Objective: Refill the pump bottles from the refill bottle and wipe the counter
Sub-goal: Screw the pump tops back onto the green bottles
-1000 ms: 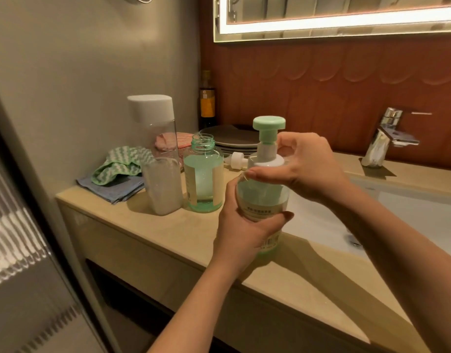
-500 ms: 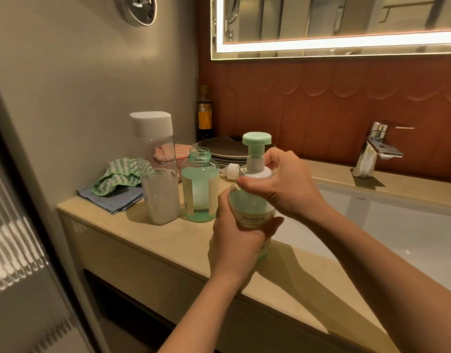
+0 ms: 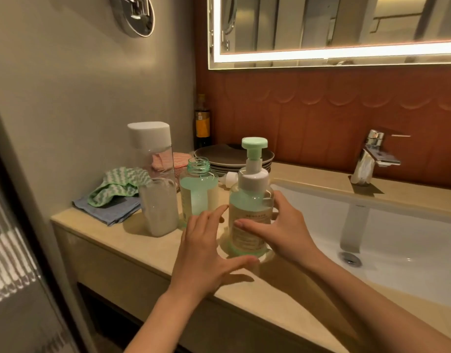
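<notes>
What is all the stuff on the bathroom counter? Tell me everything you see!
Clear pump bottle with mint-green pump head: 1, green liquid, counter's front by the sink.
Open clear bottle without cap: 1, green liquid, left of it.
Frosted bottle with white lid: 1, further left.
Small white cap: 1, behind the bottles.
Cloths: green-white, blue, pink; left end.
Dark plates: stack, back.
Dark glass bottle: 1, corner.
Chrome tap: 1, behind white sink.
Left hand: open, beside pump bottle.
Right hand: around pump bottle.

A bathroom vanity: basin (image 3: 397,225), chrome tap (image 3: 369,159), lit mirror (image 3: 334,29), tiled backsplash (image 3: 321,115), stone counter (image 3: 132,240).
</notes>
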